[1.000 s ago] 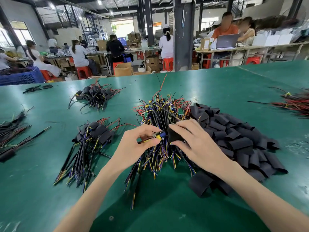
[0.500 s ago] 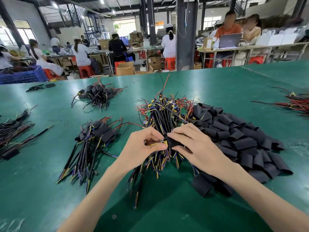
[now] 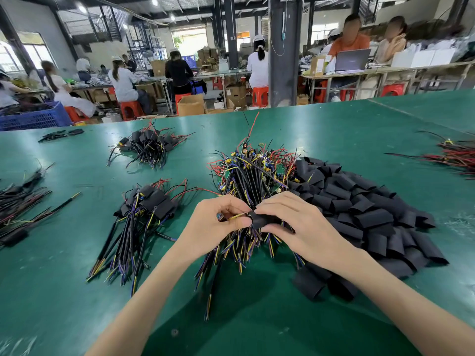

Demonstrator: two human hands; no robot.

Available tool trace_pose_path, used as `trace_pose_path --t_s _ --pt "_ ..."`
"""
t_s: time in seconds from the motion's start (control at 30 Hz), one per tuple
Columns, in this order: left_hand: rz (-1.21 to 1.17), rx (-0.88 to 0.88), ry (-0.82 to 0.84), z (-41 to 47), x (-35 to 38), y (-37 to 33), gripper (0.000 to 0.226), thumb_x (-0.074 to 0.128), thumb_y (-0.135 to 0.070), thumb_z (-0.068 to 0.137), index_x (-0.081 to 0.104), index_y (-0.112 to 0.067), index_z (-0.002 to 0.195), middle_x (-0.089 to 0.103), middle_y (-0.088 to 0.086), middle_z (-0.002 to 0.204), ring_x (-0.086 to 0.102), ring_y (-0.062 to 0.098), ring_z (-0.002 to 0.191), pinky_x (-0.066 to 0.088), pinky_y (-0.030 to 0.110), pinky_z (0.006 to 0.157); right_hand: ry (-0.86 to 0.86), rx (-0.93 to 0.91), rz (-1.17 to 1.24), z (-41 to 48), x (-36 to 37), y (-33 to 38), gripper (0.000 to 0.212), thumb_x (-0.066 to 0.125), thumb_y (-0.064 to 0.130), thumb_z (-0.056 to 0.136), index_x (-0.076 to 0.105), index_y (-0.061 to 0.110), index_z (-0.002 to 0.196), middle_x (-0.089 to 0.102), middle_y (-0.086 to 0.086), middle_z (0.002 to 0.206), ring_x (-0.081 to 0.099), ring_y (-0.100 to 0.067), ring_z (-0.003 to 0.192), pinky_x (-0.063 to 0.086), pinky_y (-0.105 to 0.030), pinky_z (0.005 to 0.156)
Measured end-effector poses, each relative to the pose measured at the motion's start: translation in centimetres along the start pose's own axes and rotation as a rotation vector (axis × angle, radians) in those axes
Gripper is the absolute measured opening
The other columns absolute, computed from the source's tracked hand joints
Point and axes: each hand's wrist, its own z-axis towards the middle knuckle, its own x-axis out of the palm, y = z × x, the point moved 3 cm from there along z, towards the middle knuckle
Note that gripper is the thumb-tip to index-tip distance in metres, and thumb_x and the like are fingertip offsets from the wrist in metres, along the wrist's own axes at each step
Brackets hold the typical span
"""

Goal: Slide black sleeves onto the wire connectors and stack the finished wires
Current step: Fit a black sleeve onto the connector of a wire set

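Since a second ago the hands have drawn together, and the blue-and-yellow connector is now hidden inside the black sleeve (image 3: 262, 219). The right hand (image 3: 303, 227) pinches the sleeve between thumb and curled fingers. The left hand (image 3: 213, 227) pinches the yellow wire (image 3: 235, 216) at the sleeve's mouth. Both are above the pile of unsleeved wires (image 3: 252, 176), between the stack of finished wires (image 3: 144, 214) and the heap of loose sleeves (image 3: 372, 209) on the green table (image 3: 77, 291).
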Motion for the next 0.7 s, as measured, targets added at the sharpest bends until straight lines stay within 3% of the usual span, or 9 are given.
trace_pose_path --t_s 0.2,0.3,0.47,0.57,0.7 --pt "0.037 0.007 -0.016 -0.1 0.0 0.2 0.036 0.076 0.001 0.074 0.067 -0.034 0.076 0.066 -0.021 0.066 0.054 -0.005 0.06 0.041 0.009 0.065 0.009 -0.009 0.027 -0.1 0.3 0.2 0.021 0.07 0.01 0.082 0.064 0.007 0.102 0.061 0.002 0.105 0.054 -0.019 0.098 0.045 -0.033 0.087" --pt "0.033 0.003 -0.034 0.0 -0.4 0.3 0.032 0.076 -0.002 0.074 0.07 -0.033 0.076 0.067 -0.019 0.068 0.054 -0.004 0.063 0.041 0.012 0.066 0.002 -0.008 0.022 -0.1 0.3 0.1 0.022 0.069 0.012 0.083 0.063 0.007 0.104 0.061 0.002 0.107 0.053 -0.018 0.1 0.044 -0.032 0.089" --pt "0.025 0.014 -0.049 0.0 -0.6 0.4 0.034 0.075 -0.003 0.076 0.072 -0.037 0.079 0.064 -0.005 0.071 0.053 0.01 0.07 0.041 0.028 0.072 -0.007 -0.008 0.0 -0.1 0.3 0.1 0.023 0.07 0.011 0.083 0.064 0.007 0.105 0.061 0.001 0.108 0.053 -0.018 0.101 0.044 -0.032 0.09" --pt "0.026 0.039 -0.046 0.0 -0.8 0.3 0.034 0.072 -0.004 0.079 0.072 -0.037 0.086 0.058 -0.007 0.067 0.048 0.004 0.066 0.036 0.02 0.067 -0.03 -0.02 -0.052 0.0 0.0 0.3 0.026 0.071 0.011 0.083 0.064 0.005 0.107 0.061 -0.004 0.113 0.054 -0.019 0.105 0.043 -0.032 0.095" --pt "0.007 0.073 -0.252 0.3 -3.0 0.3 0.034 0.067 0.004 0.081 0.071 -0.028 0.093 0.055 -0.019 0.059 0.044 -0.005 0.055 0.03 0.01 0.056 -0.368 0.015 -0.14 0.3 -3.4 -0.2 0.017 0.062 0.009 0.088 0.065 -0.002 0.101 0.057 -0.012 0.107 0.054 -0.02 0.101 0.042 -0.028 0.094"
